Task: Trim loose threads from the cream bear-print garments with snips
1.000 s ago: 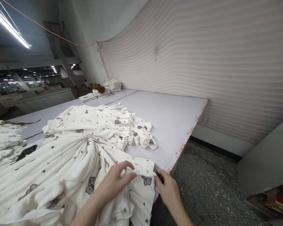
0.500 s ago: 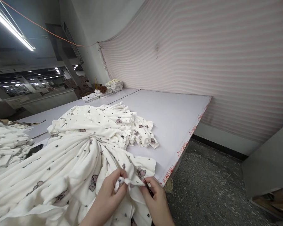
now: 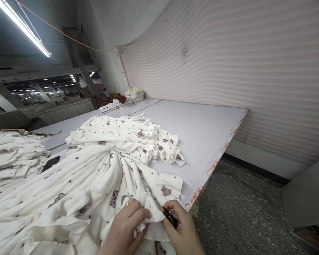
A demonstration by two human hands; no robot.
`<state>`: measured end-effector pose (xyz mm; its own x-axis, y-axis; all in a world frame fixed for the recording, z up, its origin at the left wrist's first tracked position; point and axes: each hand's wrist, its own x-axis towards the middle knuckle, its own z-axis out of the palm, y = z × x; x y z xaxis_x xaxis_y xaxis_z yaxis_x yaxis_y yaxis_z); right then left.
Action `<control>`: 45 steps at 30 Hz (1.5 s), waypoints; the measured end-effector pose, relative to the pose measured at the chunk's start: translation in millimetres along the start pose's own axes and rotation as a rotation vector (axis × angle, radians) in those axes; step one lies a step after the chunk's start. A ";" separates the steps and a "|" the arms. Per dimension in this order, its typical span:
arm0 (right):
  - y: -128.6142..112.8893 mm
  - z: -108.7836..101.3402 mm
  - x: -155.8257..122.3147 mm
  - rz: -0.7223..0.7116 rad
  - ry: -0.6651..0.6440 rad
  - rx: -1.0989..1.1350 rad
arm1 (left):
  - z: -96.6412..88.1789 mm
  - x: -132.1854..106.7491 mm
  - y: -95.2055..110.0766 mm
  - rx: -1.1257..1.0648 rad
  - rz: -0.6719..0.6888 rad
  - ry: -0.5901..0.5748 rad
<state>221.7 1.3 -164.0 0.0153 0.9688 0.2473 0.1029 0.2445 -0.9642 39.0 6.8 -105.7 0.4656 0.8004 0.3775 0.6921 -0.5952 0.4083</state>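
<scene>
White fleecy fabric with pinkish-grey animal figures and small dark marks lies gathered in folds over the table's near part. My left hand, a gold ring on one finger, is closed on a bunched edge of this fabric. Just to its right, my right hand grips dark thread snips. Their slim blades point up and left, against the fabric by my left fingers. Whether the blades are apart or together I cannot tell. A ruffled part of the fabric spreads toward the table's right side.
The pale table has red lettering along its right edge. More white printed cloth is heaped at left, with a dark phone-like object beside it. Folded stacks stand at the back. A striped sheet hangs behind; speckled floor lies right.
My left hand has turned over, its back and ring now showing, and taken the fabric edge differently. The snips now reach further up and left over the fabric. The view has shifted slightly left.
</scene>
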 end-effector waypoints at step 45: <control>-7.1 22.1 15.8 -0.007 0.073 0.095 | -1.5 13.5 9.3 -0.683 -0.919 0.048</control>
<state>199.3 15.8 -155.4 0.0879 0.9625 0.2567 0.0089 0.2569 -0.9664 50.9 12.0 -95.5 -0.0935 0.9578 -0.2718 0.3090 0.2874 0.9066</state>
